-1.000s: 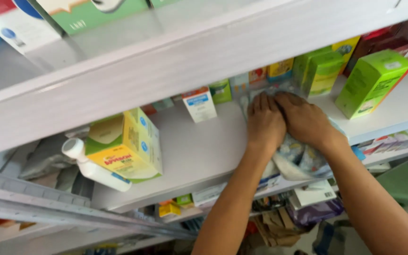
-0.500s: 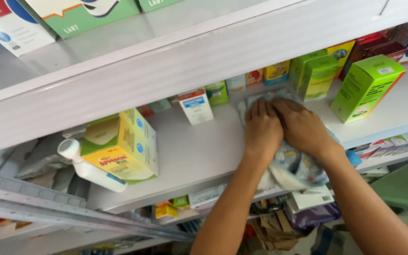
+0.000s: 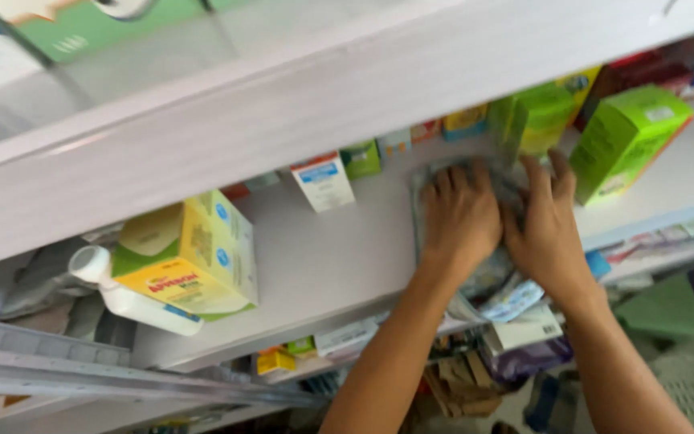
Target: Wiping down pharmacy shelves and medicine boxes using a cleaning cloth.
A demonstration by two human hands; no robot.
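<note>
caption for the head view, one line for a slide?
Both hands, left and right, press a stack of foil packs on a white shelf among medicine boxes.

A white shelf (image 3: pixel 339 265) carries a yellow-and-green carton (image 3: pixel 190 257) with blue round marks at 9 o'clock, a white bottle (image 3: pixel 126 297) beside it, bright green boxes (image 3: pixel 624 145) with orange edges at 2 o'clock, a small white box (image 3: pixel 323 181) banded red and blue, and silvery-grey, pale blue packets (image 3: pixel 496 285) at centre

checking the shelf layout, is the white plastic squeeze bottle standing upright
No, the white plastic squeeze bottle lies on its side beside the yellow and green cardboard box.
</note>
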